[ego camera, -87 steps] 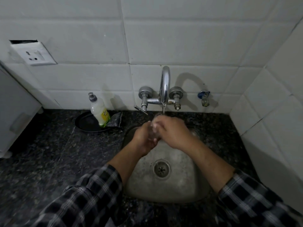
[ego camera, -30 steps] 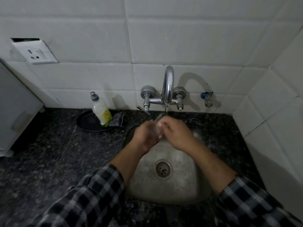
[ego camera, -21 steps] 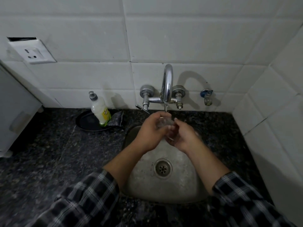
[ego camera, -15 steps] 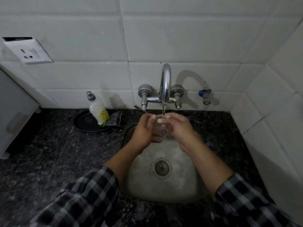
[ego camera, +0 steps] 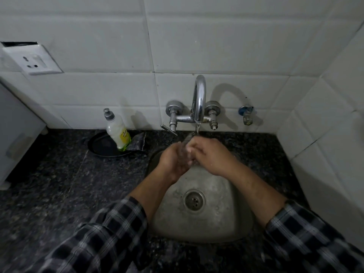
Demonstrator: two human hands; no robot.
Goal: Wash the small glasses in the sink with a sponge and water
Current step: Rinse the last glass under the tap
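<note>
Rinsing one small glass (ego camera: 184,148) under the thin stream from the tap (ego camera: 199,99), I have both hands up at the far edge of the sink (ego camera: 216,229), right below the spout. My left hand (ego camera: 173,160) is curled around the glass from the left side, and my right hand (ego camera: 209,154) is closed against it from the right, fingers folded over its upper part. The glass itself is mostly hidden between my palms and blurred, so I cannot tell whether it is upright or tilted, nor how clean it is.

No sponge shows in either hand. I judge this is the rinse part for this one glass, but that is a guess from the water running over it. The basin below my hands looks bare down to the drain (ego camera: 194,200): no other glasses wait there, and none stand on the dark desk (ego camera: 59,184) that I can see. So either this is the last one or the others are out of view. At far left, the soap bottle (ego camera: 118,133) stands on a dark plate (ego camera: 102,146) beside a crumpled pouch (ego camera: 137,141), untouched. What is left, as I judge it, is finishing the rinse and setting the glass down
</note>
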